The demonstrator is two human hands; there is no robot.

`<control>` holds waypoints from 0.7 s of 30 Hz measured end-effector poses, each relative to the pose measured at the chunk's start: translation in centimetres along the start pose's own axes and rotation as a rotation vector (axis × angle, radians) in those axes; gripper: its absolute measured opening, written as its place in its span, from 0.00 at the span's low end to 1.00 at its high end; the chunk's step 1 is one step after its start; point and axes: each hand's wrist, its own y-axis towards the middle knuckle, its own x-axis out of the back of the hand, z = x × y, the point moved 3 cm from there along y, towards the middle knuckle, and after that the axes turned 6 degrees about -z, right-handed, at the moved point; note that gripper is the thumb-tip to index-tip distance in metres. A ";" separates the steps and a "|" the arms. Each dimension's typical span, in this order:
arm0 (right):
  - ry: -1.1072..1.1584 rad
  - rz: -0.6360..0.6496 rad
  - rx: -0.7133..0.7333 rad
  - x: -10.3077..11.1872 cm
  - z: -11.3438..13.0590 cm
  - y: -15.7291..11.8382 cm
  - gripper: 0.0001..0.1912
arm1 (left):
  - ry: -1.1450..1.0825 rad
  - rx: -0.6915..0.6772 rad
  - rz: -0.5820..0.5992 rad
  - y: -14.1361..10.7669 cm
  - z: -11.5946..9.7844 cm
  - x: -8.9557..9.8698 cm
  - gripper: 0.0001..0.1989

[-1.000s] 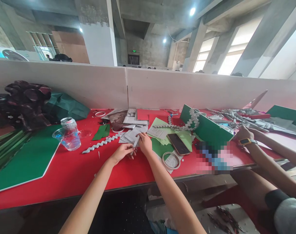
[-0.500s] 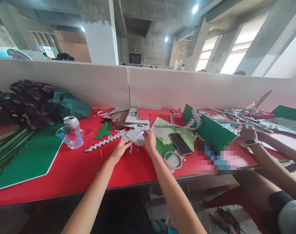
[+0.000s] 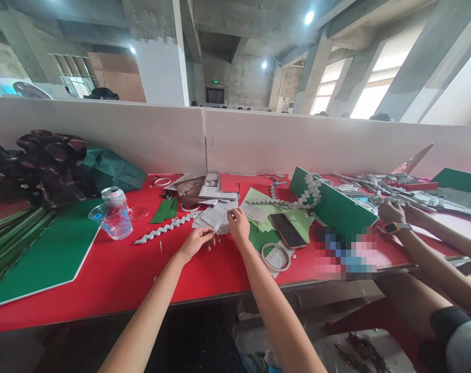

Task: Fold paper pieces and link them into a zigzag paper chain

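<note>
A small strip of paper stretches between my two hands, low over the red table. My left hand pinches its lower left end. My right hand has its fingers closed at the upper right end. Behind the strip lie printed paper sheets. A folded-paper zigzag chain rests left of my hands, with a dark green strip just beyond it. On the right, a phone lies on light green paper, and a tape roll sits in front of it.
A plastic cup and a can stand at the left beside a green board. Another green board stands tilted at right, a paper chain over it. A co-worker's hands are further right. A white partition borders the back.
My left hand has moved slightly down and right. The paper between my hands now shows as a narrow strip. The co-worker's hands have shifted slightly.
</note>
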 end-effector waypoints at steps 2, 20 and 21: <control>-0.030 0.014 0.020 -0.1 0.0 -0.1 0.13 | 0.040 0.005 0.083 -0.3 -0.2 -0.5 0.18; -0.130 0.250 0.432 -2.0 1.3 -1.4 0.07 | 0.877 -0.279 -0.505 -0.2 0.1 1.5 0.18; -0.131 0.253 0.465 -2.1 1.4 -1.5 0.07 | 0.927 -0.301 -0.490 -0.2 0.0 1.4 0.18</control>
